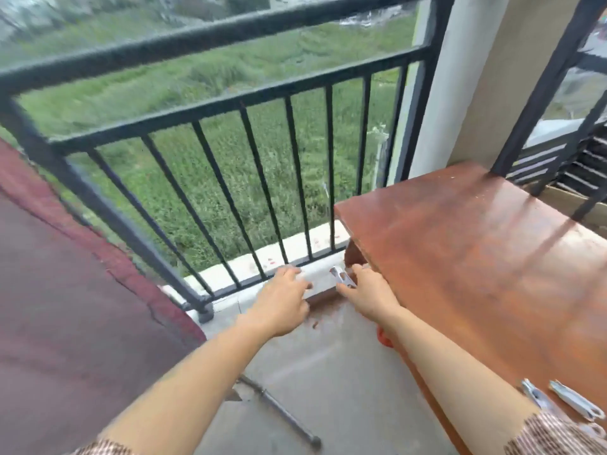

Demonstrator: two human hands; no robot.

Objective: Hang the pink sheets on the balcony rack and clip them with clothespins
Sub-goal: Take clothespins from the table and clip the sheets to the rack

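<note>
A dark pink sheet (65, 290) hangs at the left, draped beside the black balcony railing (203, 103). My right hand (368, 295) reaches low toward the floor by the table leg and pinches a metal clothespin (342, 278) between thumb and fingers. My left hand (282, 300) is stretched out next to it, fingers loosely spread, holding nothing. Two more metal clothespins (574, 403) lie on the near corner of the wooden table (476, 244), partly behind my right forearm.
The grey concrete floor (328, 372) runs between sheet and table. A dark metal rod (282, 413) lies on it. A white curb (295, 254) sits under the railing. A white pillar (460, 77) stands at the right, with another railing behind the table.
</note>
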